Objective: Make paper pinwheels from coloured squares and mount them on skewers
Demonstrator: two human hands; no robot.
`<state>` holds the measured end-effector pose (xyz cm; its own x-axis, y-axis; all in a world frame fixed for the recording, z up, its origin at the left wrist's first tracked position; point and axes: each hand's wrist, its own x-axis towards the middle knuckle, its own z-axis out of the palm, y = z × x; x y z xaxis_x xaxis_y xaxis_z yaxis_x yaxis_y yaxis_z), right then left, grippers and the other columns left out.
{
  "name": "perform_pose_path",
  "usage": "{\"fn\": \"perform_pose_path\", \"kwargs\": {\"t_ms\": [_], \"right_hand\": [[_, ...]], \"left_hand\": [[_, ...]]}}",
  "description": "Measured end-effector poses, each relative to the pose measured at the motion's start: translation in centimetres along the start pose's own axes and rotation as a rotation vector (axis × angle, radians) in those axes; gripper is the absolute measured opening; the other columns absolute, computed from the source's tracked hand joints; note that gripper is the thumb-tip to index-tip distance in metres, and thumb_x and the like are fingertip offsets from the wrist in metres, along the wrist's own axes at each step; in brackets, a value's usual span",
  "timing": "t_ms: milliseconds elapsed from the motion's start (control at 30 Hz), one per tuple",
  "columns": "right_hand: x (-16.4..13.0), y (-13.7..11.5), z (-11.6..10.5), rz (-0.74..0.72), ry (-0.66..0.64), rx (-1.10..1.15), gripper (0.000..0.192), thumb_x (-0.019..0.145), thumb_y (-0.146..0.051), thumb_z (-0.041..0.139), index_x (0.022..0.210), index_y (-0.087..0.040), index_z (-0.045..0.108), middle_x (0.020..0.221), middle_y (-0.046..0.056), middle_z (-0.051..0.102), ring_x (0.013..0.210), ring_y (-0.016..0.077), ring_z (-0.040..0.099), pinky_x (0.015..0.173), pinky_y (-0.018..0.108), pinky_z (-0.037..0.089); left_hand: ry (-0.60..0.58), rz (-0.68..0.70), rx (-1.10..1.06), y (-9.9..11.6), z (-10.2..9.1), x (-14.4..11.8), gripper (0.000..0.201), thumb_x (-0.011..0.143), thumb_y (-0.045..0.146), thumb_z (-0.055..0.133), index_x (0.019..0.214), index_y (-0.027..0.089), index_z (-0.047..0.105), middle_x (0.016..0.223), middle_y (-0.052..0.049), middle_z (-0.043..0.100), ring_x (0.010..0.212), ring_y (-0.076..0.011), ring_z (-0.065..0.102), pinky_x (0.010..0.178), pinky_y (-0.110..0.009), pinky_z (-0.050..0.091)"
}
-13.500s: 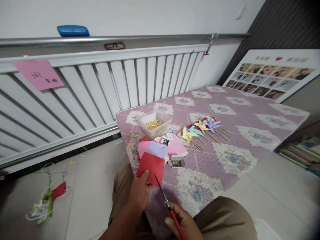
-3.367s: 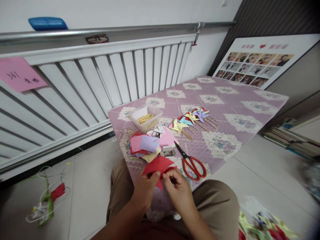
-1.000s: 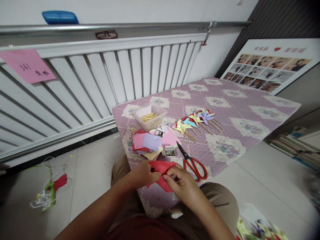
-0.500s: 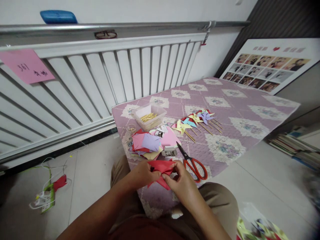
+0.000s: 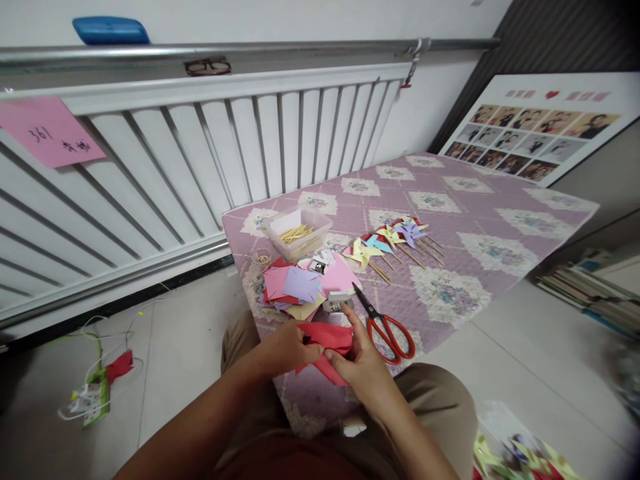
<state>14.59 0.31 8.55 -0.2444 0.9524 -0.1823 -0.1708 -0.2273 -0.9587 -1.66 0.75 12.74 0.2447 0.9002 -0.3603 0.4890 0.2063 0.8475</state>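
Note:
Between my two hands is a piece of red paper (image 5: 327, 337), its flaps bent over toward the middle. My left hand (image 5: 290, 350) is closed on its left side, thumb on top. My right hand (image 5: 363, 363) grips the right side, the thumb near the centre and the index finger raised along the far edge. Just beyond the paper stands a small box of metal pins (image 5: 337, 305). Scissors with red handles (image 5: 385, 327) lie to the right of it. Stacked coloured paper squares (image 5: 295, 287), cut at the corners, lie behind my left hand.
A clear plastic tub (image 5: 299, 233) holds thin wooden sticks, with a small round cup (image 5: 261, 257) beside it. Several finished paper pinwheels (image 5: 390, 240) lie in a row on the flowered tablecloth (image 5: 445, 293). A radiator (image 5: 280, 140) runs along the wall. A power strip (image 5: 95, 400) is on the floor.
The fingers of my right hand have shifted, its index finger now stretching out past the paper. The red paper's right flap lies bent differently. My left hand has barely moved.

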Motion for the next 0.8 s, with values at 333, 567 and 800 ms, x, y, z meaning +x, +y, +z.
{"fn": "perform_pose_path", "kwargs": {"t_ms": [333,567,800], "right_hand": [[-0.1,0.2,0.7,0.002,0.134,0.032,0.083,0.068,-0.023,0.066,0.144,-0.025,0.032,0.089,0.000,0.071,0.070,0.0166,0.068,0.067,0.029,0.056],[-0.1,0.0,0.5,0.096,0.213,0.196,0.086,0.066,-0.024,0.074,0.142,-0.023,0.032,0.095,0.000,0.071,0.072,0.0158,0.068,0.066,0.028,0.057],[0.2,0.9,0.3,0.061,0.344,0.293,0.079,0.065,-0.025,0.076,0.136,-0.023,0.040,0.101,0.002,0.071,0.077,0.0174,0.070,0.069,0.029,0.058]], "left_hand": [[-0.090,0.050,-0.331,-0.7,0.4,0.7,0.016,0.075,0.026,0.054,0.064,0.018,0.062,0.053,0.002,0.054,0.047,-0.0116,0.042,0.048,-0.024,0.032],[-0.148,0.003,-0.870,-2.4,1.8,0.8,0.028,0.074,0.043,0.068,0.083,0.017,0.066,0.072,-0.001,0.061,0.059,-0.0107,0.052,0.055,-0.022,0.041],[0.018,-0.034,-1.299,-3.9,5.6,0.0,0.038,0.061,0.035,0.082,0.093,0.021,0.067,0.083,-0.002,0.066,0.070,-0.0122,0.059,0.061,-0.023,0.042]]}}
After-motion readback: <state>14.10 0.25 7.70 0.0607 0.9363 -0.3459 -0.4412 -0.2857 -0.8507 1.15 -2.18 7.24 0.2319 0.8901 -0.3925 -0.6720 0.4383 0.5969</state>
